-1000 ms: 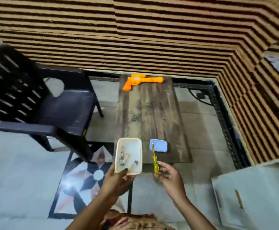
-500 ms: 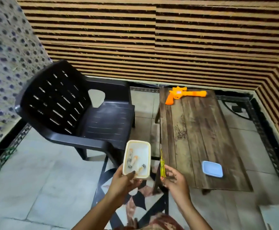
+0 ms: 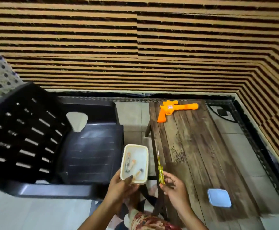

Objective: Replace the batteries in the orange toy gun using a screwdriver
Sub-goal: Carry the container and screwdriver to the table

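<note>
The orange toy gun [image 3: 173,109] lies at the far end of a dark wooden table [image 3: 200,156], barrel pointing right. My left hand [image 3: 121,188] holds a white plastic container [image 3: 134,163] by its near edge, in the air between the chair and the table; several batteries [image 3: 132,166] lie loose inside it. My right hand [image 3: 174,188] grips a yellow-handled screwdriver [image 3: 160,170] upright, its tip pointing away from me, just off the table's left edge. Both hands are well short of the gun.
A black plastic chair [image 3: 55,143] stands left of the table, close to the container. A pale blue lid [image 3: 219,197] rests on the table's near right corner. A striped wall runs behind and to the right. The floor is tiled.
The view has swung left and then settled, so the chair now fills the left side. Both hands keep their hold on the container and the screwdriver, held left of the table's edge.
</note>
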